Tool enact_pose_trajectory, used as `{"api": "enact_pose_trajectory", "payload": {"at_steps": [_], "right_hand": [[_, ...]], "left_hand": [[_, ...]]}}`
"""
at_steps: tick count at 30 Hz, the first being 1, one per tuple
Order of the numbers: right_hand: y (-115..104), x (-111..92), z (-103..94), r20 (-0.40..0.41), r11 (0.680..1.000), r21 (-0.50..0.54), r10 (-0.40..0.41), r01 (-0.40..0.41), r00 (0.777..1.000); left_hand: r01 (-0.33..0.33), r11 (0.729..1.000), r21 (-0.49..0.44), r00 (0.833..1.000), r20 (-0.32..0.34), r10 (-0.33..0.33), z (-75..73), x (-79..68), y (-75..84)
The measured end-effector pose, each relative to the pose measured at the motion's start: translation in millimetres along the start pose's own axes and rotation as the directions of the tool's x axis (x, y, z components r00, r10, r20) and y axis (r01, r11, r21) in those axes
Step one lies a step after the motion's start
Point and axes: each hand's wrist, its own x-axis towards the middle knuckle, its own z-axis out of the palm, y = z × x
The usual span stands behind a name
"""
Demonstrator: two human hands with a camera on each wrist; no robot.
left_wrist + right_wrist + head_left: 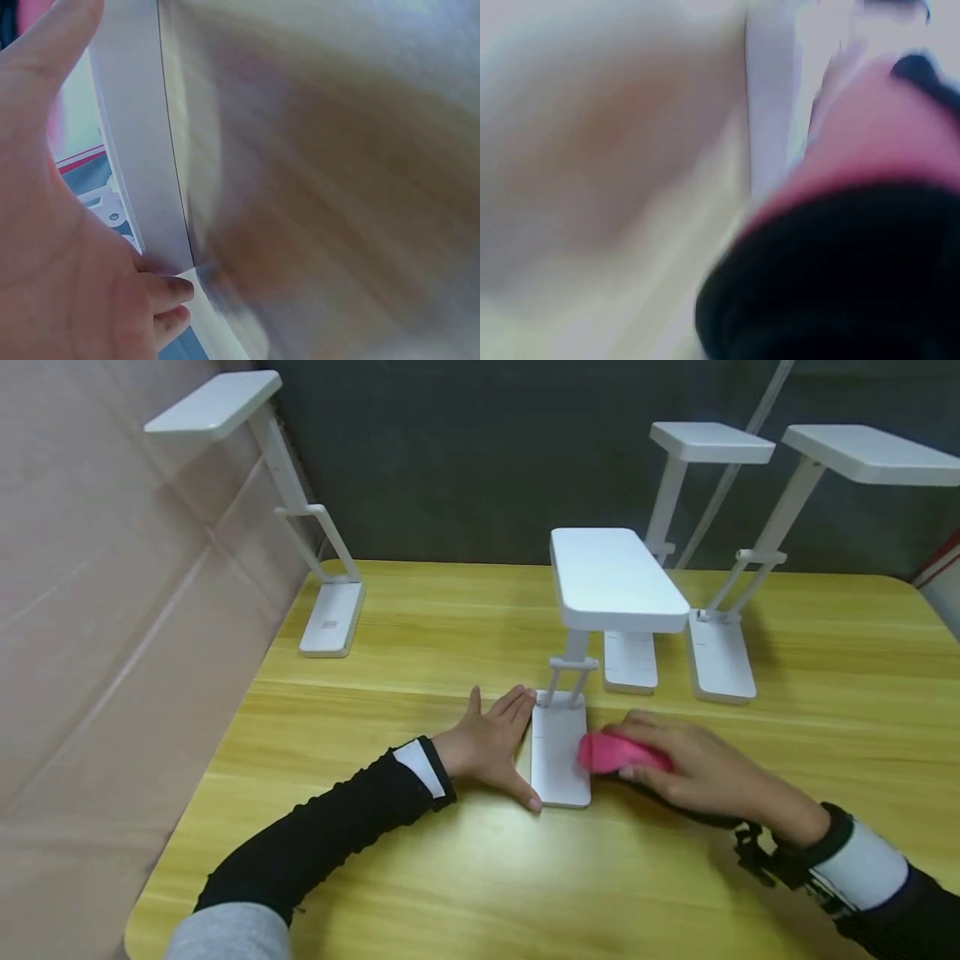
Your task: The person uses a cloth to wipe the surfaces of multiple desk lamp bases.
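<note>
A white folding desk lamp (621,578) stands upright on the wooden table, its flat head over its base (558,760). My left hand (495,747) spreads its fingers along the left edge of that base, thumb near the front corner. In the left wrist view the palm and fingers (169,292) lie beside the base's side (139,127). My right hand (686,760) holds a pink cloth (618,752) against the base's right edge. The right wrist view is blurred; the pink cloth (885,135) and base side (769,105) show there.
Two more white lamps stand behind to the right, one with its base (630,662) close by, the other's base (722,656) farther right. Another lamp (333,618) stands at the back left. A dark panel (465,460) rises behind the table (405,877); pale cloth (112,652) hangs at left.
</note>
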Motion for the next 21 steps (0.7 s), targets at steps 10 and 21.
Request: {"api": "enact_pose_trajectory", "payload": {"at_steps": [10, 21], "right_hand": [[34.1, 28.8, 14.7, -0.14, 0.896, -0.351, 0.238, -0.273, 0.961], [16.6, 23.0, 22.2, -0.065, 0.912, -0.359, 0.19, -0.201, 0.98]], "left_hand": [[-0.019, 0.999, -0.028, 1.0, 0.009, 0.019, 0.3, 3.1, 0.9], [-0.001, 1.0, -0.002, 1.0, 0.03, 0.001, 0.2, 4.5, -1.0]]}}
